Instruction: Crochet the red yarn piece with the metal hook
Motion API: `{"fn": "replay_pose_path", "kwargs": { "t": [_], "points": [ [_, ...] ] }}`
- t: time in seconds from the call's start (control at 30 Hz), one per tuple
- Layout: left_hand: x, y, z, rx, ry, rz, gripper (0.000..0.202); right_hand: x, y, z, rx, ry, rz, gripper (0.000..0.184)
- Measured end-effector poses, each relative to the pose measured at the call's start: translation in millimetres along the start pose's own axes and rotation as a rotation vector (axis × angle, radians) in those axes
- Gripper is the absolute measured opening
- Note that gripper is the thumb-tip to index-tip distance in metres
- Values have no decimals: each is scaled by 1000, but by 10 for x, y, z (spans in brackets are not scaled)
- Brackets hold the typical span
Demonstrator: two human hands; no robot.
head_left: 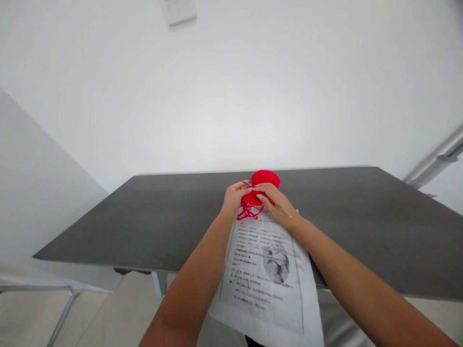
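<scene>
My left hand (235, 196) and my right hand (277, 205) meet over the middle of a dark table (144, 221). Between them is a small piece of red crochet work (252, 198), pinched by the left fingers. My right hand is closed on a thin metal crochet hook (282, 209) whose tip goes into the red work. Loose red yarn (248, 212) hangs in loops below the work. A red ball of yarn (265, 177) sits on the table just behind my hands.
A printed sheet of paper (267, 274) with text and a picture lies under my forearms and hangs over the table's near edge. A white wall stands behind the table. A metal frame (61, 313) shows at lower left.
</scene>
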State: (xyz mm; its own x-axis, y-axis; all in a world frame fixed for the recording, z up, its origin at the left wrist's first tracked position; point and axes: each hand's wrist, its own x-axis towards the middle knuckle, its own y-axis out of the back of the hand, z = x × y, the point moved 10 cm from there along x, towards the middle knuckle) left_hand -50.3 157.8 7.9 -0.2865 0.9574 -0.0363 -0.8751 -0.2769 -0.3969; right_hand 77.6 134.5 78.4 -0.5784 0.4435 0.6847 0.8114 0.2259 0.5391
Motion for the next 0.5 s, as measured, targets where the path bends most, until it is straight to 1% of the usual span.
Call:
{"fn": "replay_pose_path", "kwargs": {
  "t": [0.1, 0.33, 0.5],
  "points": [
    [14, 27, 40, 84, -43, 17, 48, -2, 1, 9, -2, -3, 3, 25],
    [-14, 46, 204, 353, -151, 64, 51, -9, -10, 42, -15, -11, -7, 23],
    [-15, 18, 270, 549, -223, 44, 53, -13, -13, 82, -21, -28, -6, 23]
  ]
}}
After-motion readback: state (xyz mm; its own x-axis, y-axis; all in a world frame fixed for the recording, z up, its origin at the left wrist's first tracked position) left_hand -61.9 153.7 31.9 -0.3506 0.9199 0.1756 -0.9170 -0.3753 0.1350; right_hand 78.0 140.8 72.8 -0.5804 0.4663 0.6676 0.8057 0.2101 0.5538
